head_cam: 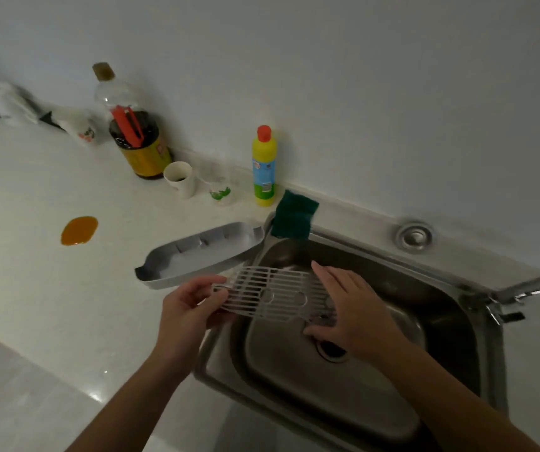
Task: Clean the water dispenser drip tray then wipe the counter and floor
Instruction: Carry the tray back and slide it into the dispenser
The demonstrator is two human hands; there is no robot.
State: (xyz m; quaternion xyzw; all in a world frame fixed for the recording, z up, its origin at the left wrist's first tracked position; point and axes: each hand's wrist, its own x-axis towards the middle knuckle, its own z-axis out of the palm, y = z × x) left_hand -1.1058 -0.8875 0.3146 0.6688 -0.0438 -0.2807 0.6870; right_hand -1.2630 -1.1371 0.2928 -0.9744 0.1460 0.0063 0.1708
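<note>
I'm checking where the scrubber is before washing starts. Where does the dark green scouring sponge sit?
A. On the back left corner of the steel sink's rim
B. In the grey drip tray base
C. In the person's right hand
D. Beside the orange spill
A: the dark green scouring sponge is draped over the back left corner of the steel sink rim, while both hands hold the white slotted grille.
</note>
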